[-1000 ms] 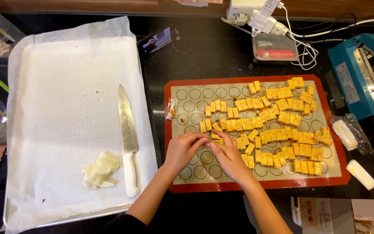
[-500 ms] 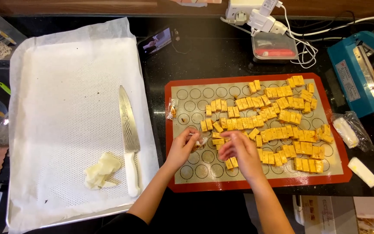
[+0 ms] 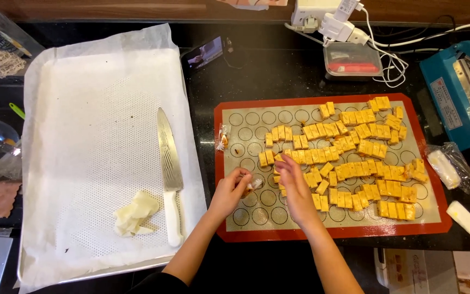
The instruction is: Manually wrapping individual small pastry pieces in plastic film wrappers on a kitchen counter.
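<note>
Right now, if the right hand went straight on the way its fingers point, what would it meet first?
The right hand points up the mat, so it would probably first meet the yellow candy pieces just beyond its fingertips; height above them is unclear.

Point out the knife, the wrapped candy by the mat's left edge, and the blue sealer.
knife (image 3: 168,155), head view, middle of the blade
wrapped candy (image 3: 223,137), head view, its centre
blue sealer (image 3: 455,92), head view, its body
</note>
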